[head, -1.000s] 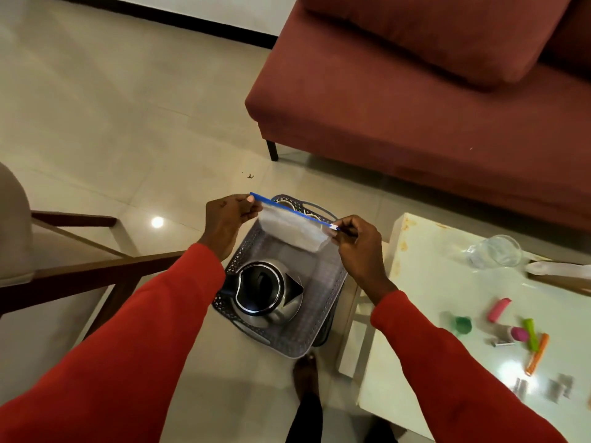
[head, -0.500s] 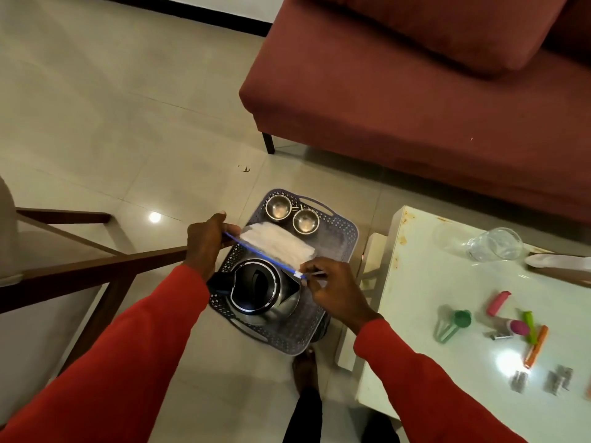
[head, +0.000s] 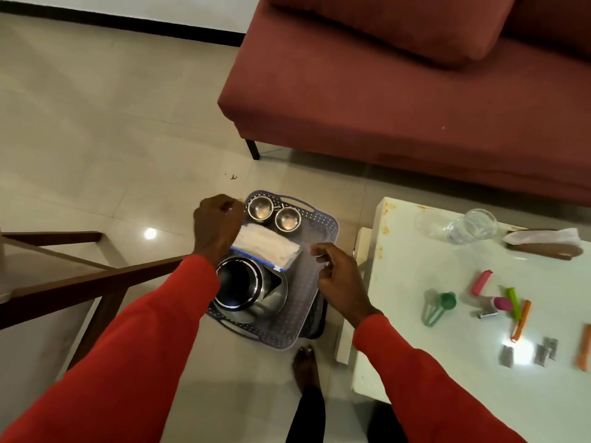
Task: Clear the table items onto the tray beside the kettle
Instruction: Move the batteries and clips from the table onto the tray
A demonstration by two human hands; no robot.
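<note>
Two hands hover over the tray (head: 323, 238), neither w/ anything in it. Left hand (head: 217, 227) is curled into a loose fist above the tray's far-left corner, fingers folded in, gripping nothing. Right hand (head: 339, 279) hangs over the tray's right side, fingers half bent, thumb & forefinger close together but nothing between them.

Tray sits on the floor, just left of the white table (head: 431, 362). On the tray: kettle (head: 246, 289) at the near end, lid dark, spout pointing toward the table. Right behind the kettle, across the tray's middle, lies the bag (head: 267, 247), clear w/ a blue zip strip along the edge nearest the kettle, something white inside. Zip edge looks to touch or overlap the kettle's rim; can't tell which. At the tray's far end, 2 small steel bowls (head: 275, 214) side by side, touching or nearly so.

Right of the tray, on the table: clear glass (head: 473, 227) at the far side, green scoop (head: 443, 306) nearer the middle, then a cluster of clips (head: 499, 298) in pink, green, orange farther right, plus small silver bits near the table's front. Bare foot (head: 305, 367) on the floor just at the tray's near-right corner.
</note>
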